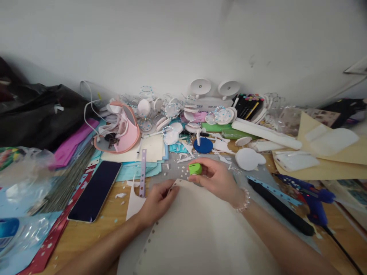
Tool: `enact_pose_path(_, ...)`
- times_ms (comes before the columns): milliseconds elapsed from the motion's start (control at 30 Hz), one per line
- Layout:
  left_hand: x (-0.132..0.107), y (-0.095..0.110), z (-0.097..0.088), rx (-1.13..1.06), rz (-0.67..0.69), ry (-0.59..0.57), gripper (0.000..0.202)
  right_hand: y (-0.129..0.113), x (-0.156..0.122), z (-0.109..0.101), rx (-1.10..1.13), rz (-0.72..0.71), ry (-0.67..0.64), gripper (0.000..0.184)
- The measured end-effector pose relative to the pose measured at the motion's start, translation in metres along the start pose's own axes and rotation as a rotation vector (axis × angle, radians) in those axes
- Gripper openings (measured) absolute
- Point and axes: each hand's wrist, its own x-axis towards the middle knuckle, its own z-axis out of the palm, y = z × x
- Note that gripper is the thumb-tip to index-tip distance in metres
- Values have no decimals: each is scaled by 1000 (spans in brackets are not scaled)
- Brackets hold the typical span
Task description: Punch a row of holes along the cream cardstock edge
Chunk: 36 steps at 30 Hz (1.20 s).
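A large white sheet [206, 229] spreads toward me, with a row of small punched holes along its left and far edges. My left hand [160, 198] pinches the sheet at its far left corner. In my right hand [219, 177] is a small green craft punch [195, 169], gripped between thumb and fingers right at the sheet's far edge. Whether the paper sits inside the punch's slot I cannot tell. Small white paper bits [183, 157] lie scattered on the grey mat [160, 177] just beyond my hands.
On the left lie a phone [95, 191] and a pink visor [126, 133]. A blue glue gun [311, 196] and a black rod [281, 206] are at the right. Behind the mat stand a blue disc [203, 145], markers [246, 107] and several beaded white rounds [172, 110].
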Motion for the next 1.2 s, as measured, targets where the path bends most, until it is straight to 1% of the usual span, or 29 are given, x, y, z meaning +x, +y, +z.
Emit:
enact_pose_path(100, -3, -4, 2, 17, -5, 3, 35, 2, 8, -2, -28, 31, -101, 27)
enact_pose_path(200, -6, -4, 3, 25, 7, 3, 34, -5, 12, -8, -71, 32, -178, 30)
enact_pose_path(267, -7, -4, 1, 27, 6, 6, 34, -13, 12, -12, -132, -16, -239, 32)
enact_pose_path(367, -8, -4, -2, 10, -12, 18, 34, -23, 8, -17, -286, -121, -310, 32)
enact_pose_path(500, -8, -3, -6, 7, -9, 30, 32, -27, 4, -15, -441, -193, -383, 31)
enact_pose_path(733, -7, -1, -9, 73, 61, 37, 28, -20, 3, -5, -510, -227, -378, 29)
enact_pose_path(967, -12, -2, -8, 123, 107, 69, 27, -18, 3, -1, -539, -270, -372, 29)
enact_pose_path(1100, -11, 1, -10, 125, 105, 66, 27, -17, 4, -1, -573, -342, -349, 30)
enact_pose_path(1200, -10, 2, -11, 127, 94, 60, 27, -17, 5, 1, -565, -348, -369, 32)
